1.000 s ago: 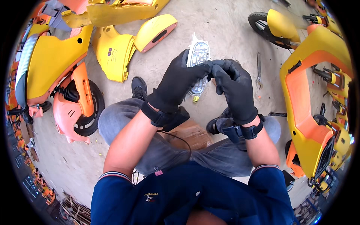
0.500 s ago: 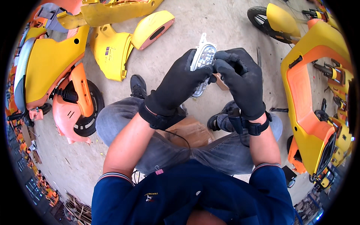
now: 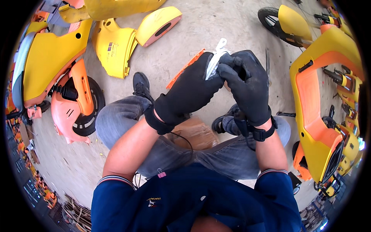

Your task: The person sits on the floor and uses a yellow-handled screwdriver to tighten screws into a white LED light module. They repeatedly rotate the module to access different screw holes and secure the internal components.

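While the left hand (image 3: 189, 83) curls round a white part (image 3: 215, 62) and holds it above the floor (image 3: 228, 23), the right hand (image 3: 247, 75) has its thumb and forefinger drawn close together against or just beside it; what that grip pinches, if anything, cannot be told. An orange strip (image 3: 185, 69) shows beyond the left hand; whether it joins the white part is unclear. For such close finger work, the left grip would do best firm but light, on the body rather than the slim tab, with the right fingertips working in small, even moves. The black cable (image 3: 184, 139) by the left wrist should have slack.

Toward the floor's far edge, bare concrete between the rounded yellow cover (image 3: 159, 25) and the front wheel (image 3: 266, 17) offers the freest room. On the floor's left side, the yellow panel (image 3: 112, 54) limits a wide swing; toward the right edge, the yellow frame (image 3: 332, 48) stands well apart from the right hand. Brown cardboard (image 3: 197, 133) lies between the feet.
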`<state>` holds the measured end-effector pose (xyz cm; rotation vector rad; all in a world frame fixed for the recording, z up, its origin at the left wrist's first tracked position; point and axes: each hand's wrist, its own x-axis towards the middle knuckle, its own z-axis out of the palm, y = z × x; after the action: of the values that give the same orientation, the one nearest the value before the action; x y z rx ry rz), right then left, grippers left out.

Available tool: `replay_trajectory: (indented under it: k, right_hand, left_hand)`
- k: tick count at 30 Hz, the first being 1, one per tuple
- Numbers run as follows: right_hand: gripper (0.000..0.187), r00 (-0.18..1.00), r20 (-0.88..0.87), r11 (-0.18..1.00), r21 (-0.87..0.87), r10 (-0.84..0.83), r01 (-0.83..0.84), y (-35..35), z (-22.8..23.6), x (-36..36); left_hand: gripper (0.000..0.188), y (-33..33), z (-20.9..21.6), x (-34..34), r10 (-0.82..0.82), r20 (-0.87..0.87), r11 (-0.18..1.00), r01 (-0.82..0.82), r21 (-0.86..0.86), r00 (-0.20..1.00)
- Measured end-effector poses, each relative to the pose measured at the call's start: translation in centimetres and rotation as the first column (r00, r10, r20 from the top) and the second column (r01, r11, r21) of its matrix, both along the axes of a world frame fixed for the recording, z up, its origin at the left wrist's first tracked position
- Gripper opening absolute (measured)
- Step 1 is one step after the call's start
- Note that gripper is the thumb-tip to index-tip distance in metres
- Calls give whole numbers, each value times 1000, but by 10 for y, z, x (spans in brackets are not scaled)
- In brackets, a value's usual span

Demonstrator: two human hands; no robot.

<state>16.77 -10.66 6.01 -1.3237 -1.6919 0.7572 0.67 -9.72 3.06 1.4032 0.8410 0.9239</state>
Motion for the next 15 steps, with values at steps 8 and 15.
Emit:
replay_trajectory:
  k: [8, 15]
  right_hand:
    - [11, 998, -61, 1000, -23, 8, -10, 0, 0, -2]
    - [13, 963, -262, 970, -243, -66, 1, -4, -2, -3]
  left_hand:
    - [32, -5, -2, -2, 35, -59, 998, -32, 56, 998]
    - [45, -6, 1, -6, 9, -142, 999, -4, 37, 990]
